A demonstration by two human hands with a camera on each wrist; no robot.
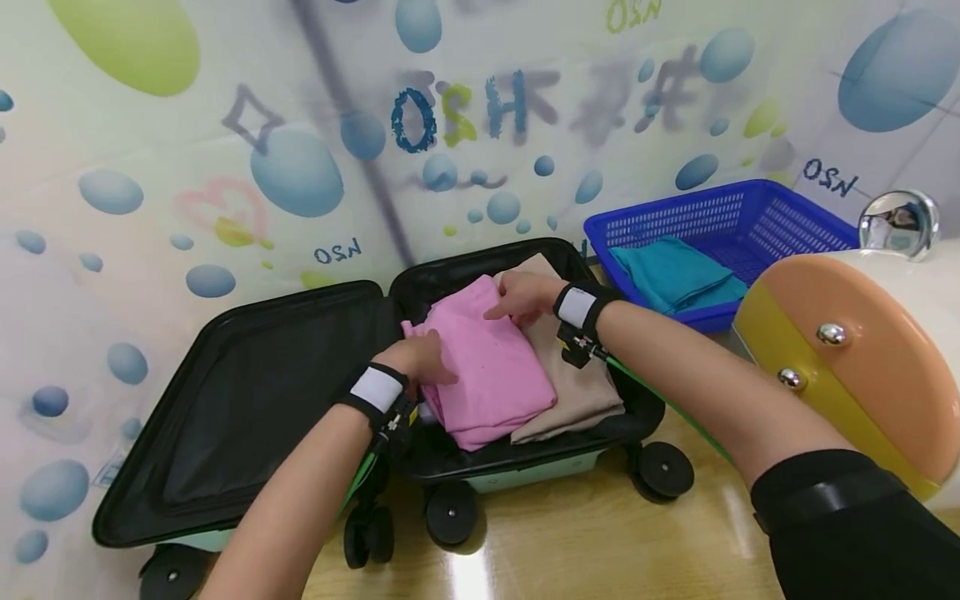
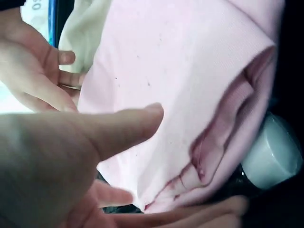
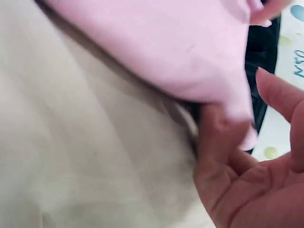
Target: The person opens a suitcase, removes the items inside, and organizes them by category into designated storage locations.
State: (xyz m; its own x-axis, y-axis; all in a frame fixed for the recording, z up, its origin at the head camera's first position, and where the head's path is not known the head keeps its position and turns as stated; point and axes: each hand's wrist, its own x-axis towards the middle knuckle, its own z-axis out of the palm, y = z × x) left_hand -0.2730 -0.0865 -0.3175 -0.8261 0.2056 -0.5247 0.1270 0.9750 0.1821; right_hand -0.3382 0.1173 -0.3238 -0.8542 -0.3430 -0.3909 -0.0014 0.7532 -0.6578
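A folded pink garment (image 1: 491, 358) lies in the right half of an open suitcase (image 1: 517, 467), partly over a folded beige garment (image 1: 577, 392). My left hand (image 1: 423, 360) is at the pink garment's left side. In the left wrist view its thumb (image 2: 128, 126) stretches over the cloth, with the other fingers straight and lower along the edge. My right hand (image 1: 528, 296) is at the far right corner of the pink garment. The right wrist view shows its bent fingertips (image 3: 221, 128) at the cloth's edge, the thumb held apart. A white round container (image 2: 273, 152) sits beside the pink garment.
The suitcase's black-lined other half (image 1: 277, 400) lies open on the left. Behind on the right, a blue plastic basket (image 1: 795, 225) holds a folded teal cloth (image 1: 675, 271). An orange and yellow cabinet (image 1: 847, 333) stands at the right edge. A patterned wall (image 1: 480, 183) rises behind.
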